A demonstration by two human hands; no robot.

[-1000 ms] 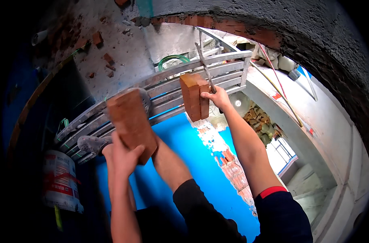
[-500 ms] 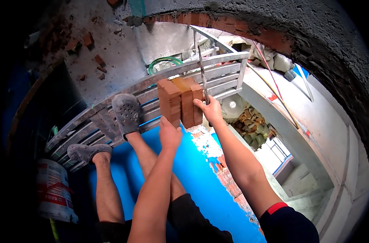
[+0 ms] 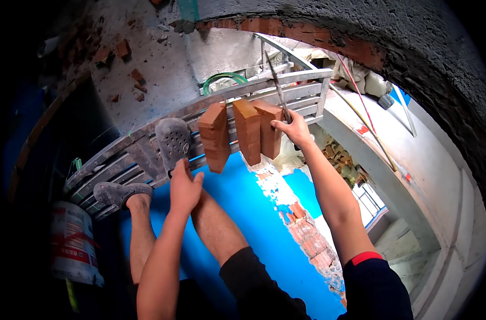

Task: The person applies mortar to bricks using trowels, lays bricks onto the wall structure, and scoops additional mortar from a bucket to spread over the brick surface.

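Visibly, three red bricks point(image 3: 247, 134) are stood along the near edge of the slatted platform point(image 3: 300, 93), room being left between the leftmost two. A narrow tool point(image 3: 277, 85) is gripped by the outstretched right hand point(image 3: 294, 130); the left hand point(image 3: 184, 191) is held open nearby.

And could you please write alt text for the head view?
Three reddish bricks stand side by side on a slatted platform. The right hand's grip holds a thin dark rod beside the rightmost brick; the empty left grip is near a grey clog.
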